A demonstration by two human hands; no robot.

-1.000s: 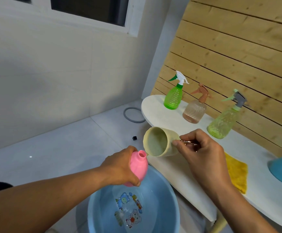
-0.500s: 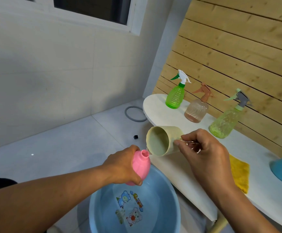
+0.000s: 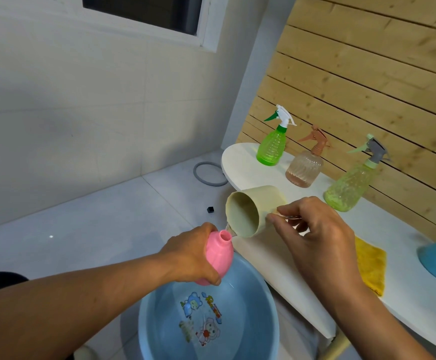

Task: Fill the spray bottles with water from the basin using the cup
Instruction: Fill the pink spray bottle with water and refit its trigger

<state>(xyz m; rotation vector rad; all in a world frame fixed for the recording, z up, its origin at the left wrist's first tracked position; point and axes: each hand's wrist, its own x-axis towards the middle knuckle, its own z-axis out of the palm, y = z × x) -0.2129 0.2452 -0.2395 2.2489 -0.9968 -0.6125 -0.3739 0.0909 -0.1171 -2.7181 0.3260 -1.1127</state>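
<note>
Our left hand [image 3: 193, 255], arm outstretched, wraps its grip round the pink bottle [image 3: 218, 255] above the basin [image 3: 261, 320]. Right hand [image 3: 313, 237] pinches the tipped cup [image 3: 253, 211] by its handle, lip at the bottle's mouth.

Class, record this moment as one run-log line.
step: pouring | left hand: grips pink plastic bottle over blue basin | right hand: tips beige cup at bottle's mouth

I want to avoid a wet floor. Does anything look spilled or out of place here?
Nothing looks spilled. The cup pours into the pink bottle, which is held over the basin. One oddity: a grey ring and a small black piece lie loose on the floor.
</note>
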